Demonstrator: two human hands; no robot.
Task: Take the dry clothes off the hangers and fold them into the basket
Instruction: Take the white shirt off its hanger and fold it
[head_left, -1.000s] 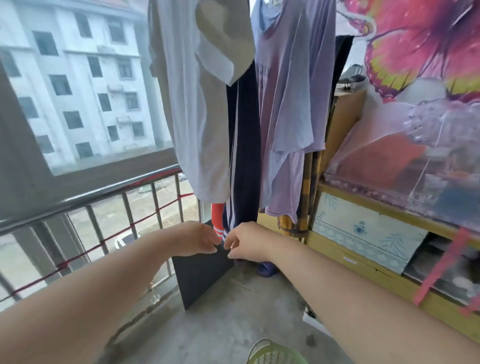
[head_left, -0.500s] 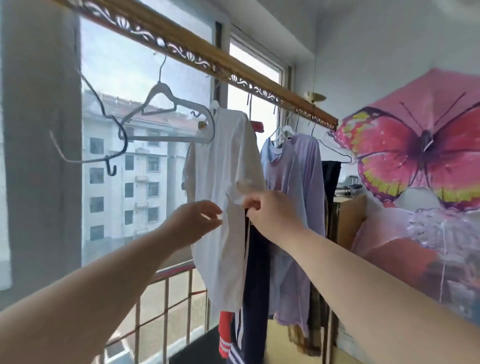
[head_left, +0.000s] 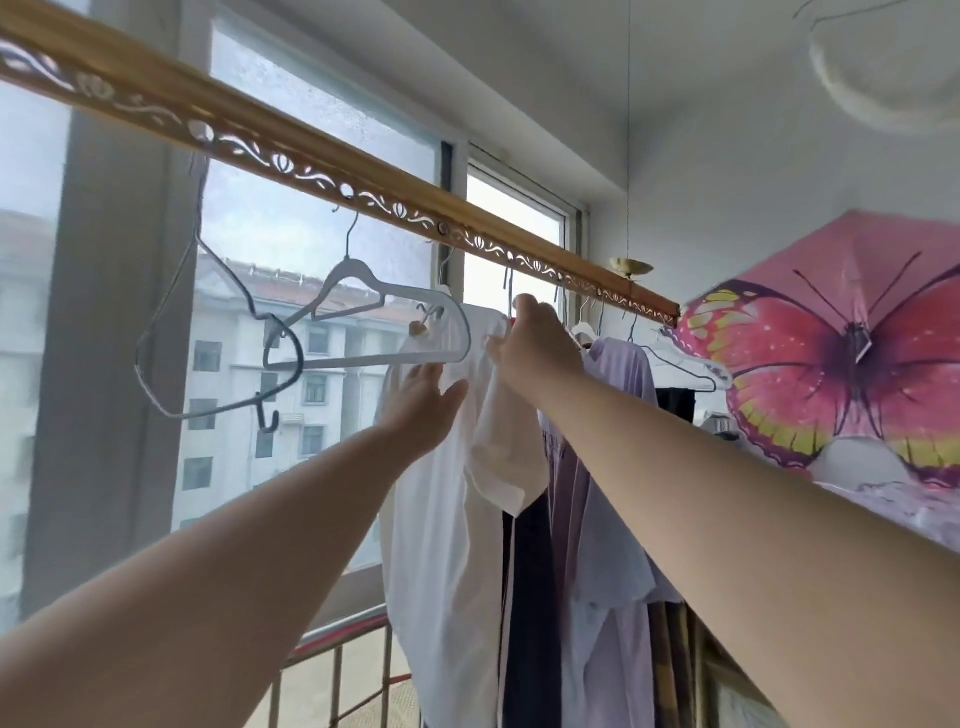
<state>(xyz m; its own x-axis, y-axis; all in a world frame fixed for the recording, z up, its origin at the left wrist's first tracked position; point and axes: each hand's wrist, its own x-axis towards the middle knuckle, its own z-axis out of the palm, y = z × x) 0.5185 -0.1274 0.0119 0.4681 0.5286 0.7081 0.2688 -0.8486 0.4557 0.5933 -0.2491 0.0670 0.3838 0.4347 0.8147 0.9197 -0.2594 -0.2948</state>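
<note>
Laundry hangs from the wooden rail (head_left: 291, 161): the white shirt (head_left: 441, 545) sits between an empty grey hanger (head_left: 353, 266) and a lilac shirt (head_left: 618, 374). The right hand (head_left: 540, 348) grips its shoulder, fingers curled into the cloth, tips hidden behind the hand. The left hand (head_left: 426, 400) lies on the shirt's front, fingers straight and slightly apart. The shirt's own hanger is mostly covered, and its hem is cut off below.

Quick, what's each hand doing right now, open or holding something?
Left hand: open, fingers straight, against the white shirt.
Right hand: gripping the white shirt near its shoulder.
</note>
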